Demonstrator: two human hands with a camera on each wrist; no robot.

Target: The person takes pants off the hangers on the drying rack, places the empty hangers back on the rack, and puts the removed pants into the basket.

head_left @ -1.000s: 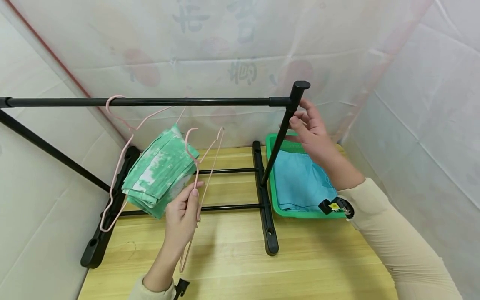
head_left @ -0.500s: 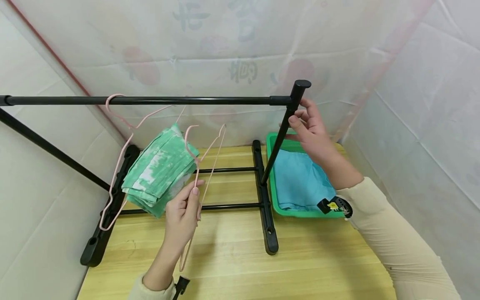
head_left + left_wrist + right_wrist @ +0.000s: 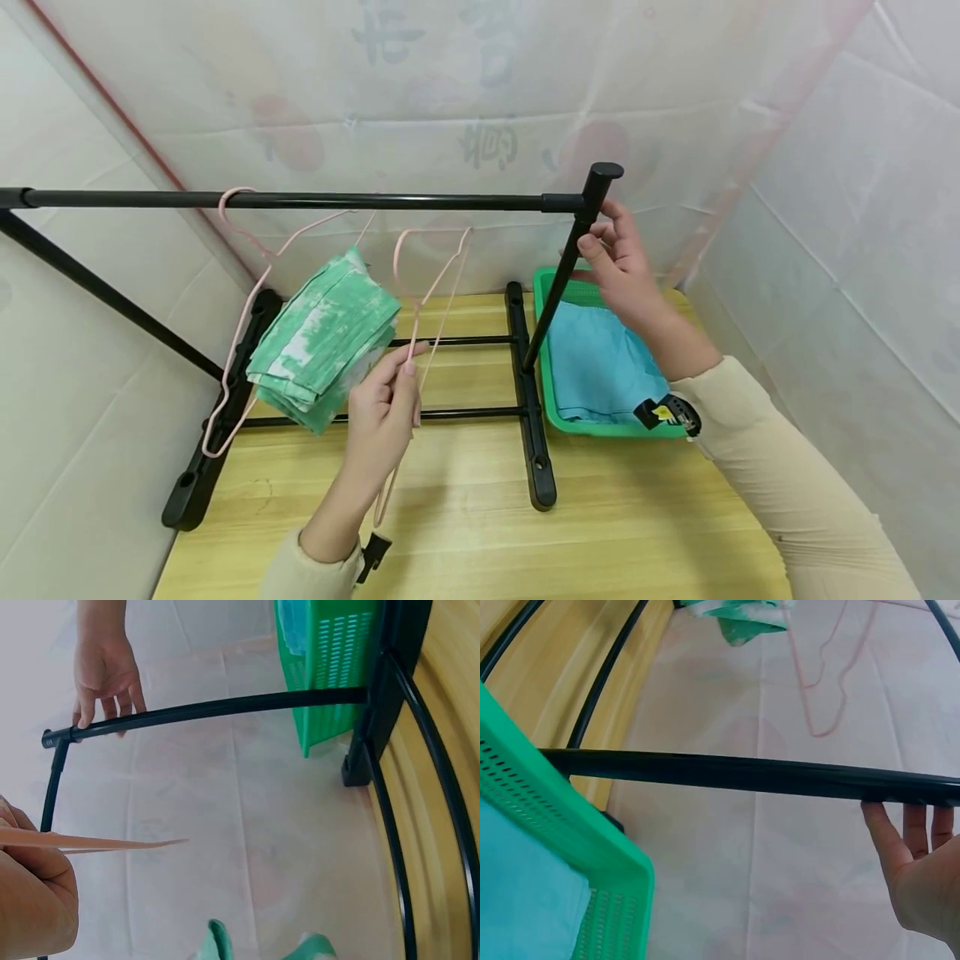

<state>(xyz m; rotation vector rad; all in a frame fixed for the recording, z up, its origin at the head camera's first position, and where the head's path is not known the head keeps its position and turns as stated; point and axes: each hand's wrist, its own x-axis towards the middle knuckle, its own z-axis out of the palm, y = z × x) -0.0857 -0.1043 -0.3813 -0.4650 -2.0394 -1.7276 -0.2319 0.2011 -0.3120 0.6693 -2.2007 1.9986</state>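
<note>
In the head view my left hand [image 3: 384,408] pinches a pink clothes hanger [image 3: 415,321] by one of its arms. The hook stands below the top bar, in front of the wall. My right hand [image 3: 626,267] holds the right post [image 3: 558,287] of a black clothes rack near its top, with the thumb on the near side and fingers behind. Another pink hanger [image 3: 238,333] hooks over the top bar [image 3: 375,202] on the left. A folded green-and-white cloth [image 3: 322,333] hangs on it. The right wrist view shows fingertips [image 3: 877,814] against the post.
A green basket [image 3: 546,367] with folded blue cloth [image 3: 600,358] stands right of the rack on the wooden table [image 3: 480,533]. Two low crossbars join the rack's black feet [image 3: 534,450]. Pale sheeting closes off the back and both sides.
My left hand has moved slightly right and up with the hanger, bringing its hook closer to the top bar. My right hand has stayed on the post.
</note>
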